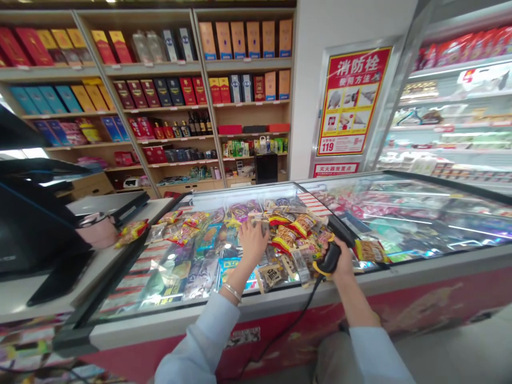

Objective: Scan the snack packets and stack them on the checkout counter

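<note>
My right hand [344, 261] grips a black and yellow handheld barcode scanner [329, 258], whose cord hangs down the front of the chest freezer [276, 304]. My left hand [253, 242] reaches over the glass top, fingers apart, above or touching small snack packets; what lies under the fingertips is partly hidden. Between the two hands is a pile of red and yellow snack packets [285, 238]. A brown and clear packet [272, 275] lies near the front edge. Further left on the glass sit more red and yellow packets [184, 233]. Another one [371, 250] lies right of the scanner.
A counter on the left holds a black monitor [36, 218], a pink cup-like container [96, 230] and a snack packet [132, 233]. Shelves [168, 68] of boxes and bottles stand behind the freezer. At right are a red fire-hydrant sign [354, 101] and a lit refrigerated display [456, 98].
</note>
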`<action>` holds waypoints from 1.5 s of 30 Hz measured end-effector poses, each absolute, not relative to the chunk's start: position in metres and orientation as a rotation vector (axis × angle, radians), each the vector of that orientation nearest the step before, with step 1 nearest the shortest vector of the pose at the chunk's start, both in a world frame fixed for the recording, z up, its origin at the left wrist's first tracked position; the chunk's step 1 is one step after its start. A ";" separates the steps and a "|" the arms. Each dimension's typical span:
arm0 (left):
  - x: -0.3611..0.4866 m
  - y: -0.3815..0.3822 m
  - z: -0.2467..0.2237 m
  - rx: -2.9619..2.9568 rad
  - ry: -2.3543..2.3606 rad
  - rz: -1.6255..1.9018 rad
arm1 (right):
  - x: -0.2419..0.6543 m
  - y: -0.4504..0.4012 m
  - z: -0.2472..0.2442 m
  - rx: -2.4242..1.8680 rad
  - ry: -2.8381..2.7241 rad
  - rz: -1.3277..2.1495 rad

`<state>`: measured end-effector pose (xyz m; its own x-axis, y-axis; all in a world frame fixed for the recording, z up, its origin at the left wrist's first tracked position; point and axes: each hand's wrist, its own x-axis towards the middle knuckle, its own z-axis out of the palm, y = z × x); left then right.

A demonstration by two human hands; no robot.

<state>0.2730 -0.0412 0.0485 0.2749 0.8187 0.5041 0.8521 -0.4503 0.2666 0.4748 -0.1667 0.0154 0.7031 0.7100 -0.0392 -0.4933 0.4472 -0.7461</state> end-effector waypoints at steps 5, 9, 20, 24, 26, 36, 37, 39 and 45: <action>0.277 -0.030 0.023 -2.590 -1.395 -1.085 | 0.477 -0.167 0.007 -0.731 -0.213 0.808; 0.276 -0.023 0.013 -2.533 -1.279 -1.280 | 0.476 -0.168 0.005 -0.708 -0.226 0.792; 0.264 -0.019 0.011 -2.583 -1.154 -1.623 | 0.478 -0.165 0.005 -0.750 -0.224 0.766; 0.262 -0.016 0.010 -2.602 -1.181 -1.642 | 0.477 -0.165 0.007 -0.770 -0.226 0.765; 0.263 -0.016 0.009 -2.610 -1.182 -1.660 | 0.477 -0.166 0.010 -0.791 -0.223 0.770; 0.238 -0.027 0.040 -2.617 -1.406 -1.723 | 0.463 -0.163 0.032 -0.838 -0.365 0.826; 0.229 -0.028 0.044 -2.599 -1.422 -1.729 | 0.457 -0.160 0.035 -0.829 -0.372 0.838; 0.208 -0.027 0.050 -2.542 -1.453 -1.754 | 0.441 -0.153 0.042 -0.815 -0.385 0.874; 0.126 -0.013 0.061 -2.319 -1.563 -1.826 | 0.379 -0.120 0.057 -0.778 -0.489 0.936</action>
